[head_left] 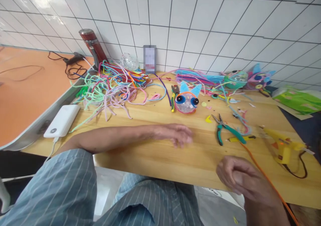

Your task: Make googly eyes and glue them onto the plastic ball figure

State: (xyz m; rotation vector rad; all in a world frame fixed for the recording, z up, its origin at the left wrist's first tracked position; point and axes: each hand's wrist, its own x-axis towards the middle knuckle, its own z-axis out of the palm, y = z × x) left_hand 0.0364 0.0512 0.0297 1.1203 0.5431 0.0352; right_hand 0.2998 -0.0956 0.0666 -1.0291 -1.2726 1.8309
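My left hand (179,135) hovers over or rests on the middle of the wooden table, palm down. Its fingers are loosely stretched, a little blurred, and hold nothing. Behind it sits a clear ball (187,104) with blue pipe-cleaner ears, an orange band and blue-rimmed black eyes. Green-and-yellow pliers (173,98) lie against the ball's left side. At the front edge, my right hand (237,174) is curled into a fist, and nothing shows in it. Beyond that hand lie teal-handled long-nose pliers (227,130), their jaws slightly apart, and a yellow cutter knife (242,138).
A yellow glue gun (284,147) stands at right, near an orange cord (263,174). Tangled pipe cleaners (107,92) fill the back left, beside a red flask (94,48). A white power bank (62,120) lies left. A phone (149,59) leans on the tiles.
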